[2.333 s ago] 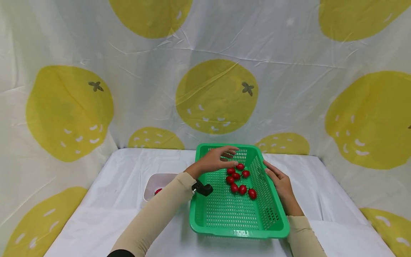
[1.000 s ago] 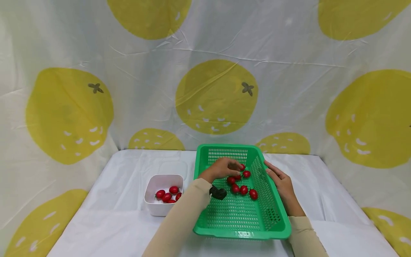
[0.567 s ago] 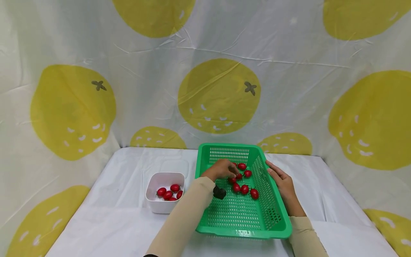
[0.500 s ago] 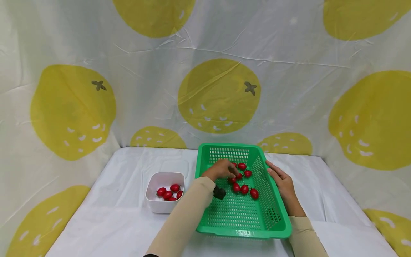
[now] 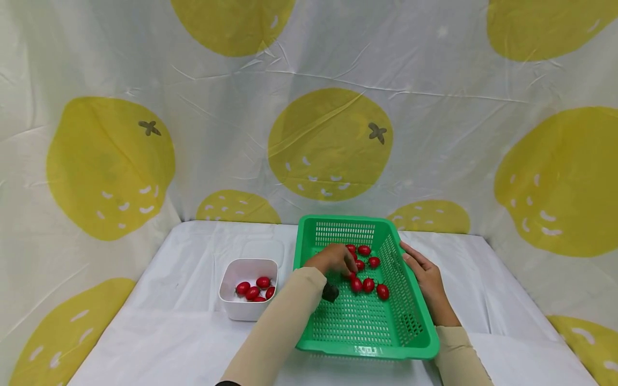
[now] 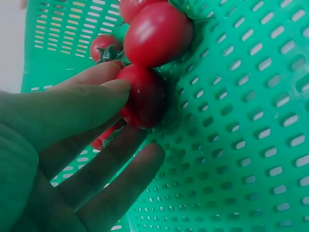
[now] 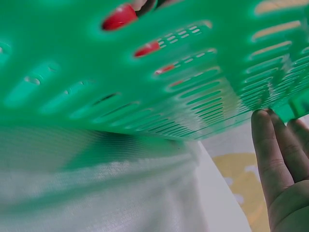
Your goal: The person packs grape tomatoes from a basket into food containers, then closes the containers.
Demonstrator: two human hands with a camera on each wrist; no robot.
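Note:
My left hand (image 5: 333,259) reaches down into a green perforated basket (image 5: 367,351). In the left wrist view its thumb and index finger pinch a cherry tomato (image 6: 145,99), which lies close to the basket's bottom; the other fingers spread beneath it. More cherry tomatoes (image 5: 368,284) lie around that hand, mostly towards the basket's right half. My right hand (image 5: 427,279) holds the basket's right rim from outside. In the right wrist view, the fingers (image 7: 270,154) of that hand stand against the outer side, under the rim.
Left of the basket stands a white square box (image 5: 236,311) with several cherry tomatoes inside. A pale flat lid (image 5: 263,250) lies behind it. White cloth (image 5: 159,332) covers the table, and a lemon-printed curtain (image 5: 232,139) encloses the back and sides.
My left hand has come down from above the basket, moving right, then slightly towards the near side among the tomatoes. It now pinches one. My right hand has kept its place on the rim.

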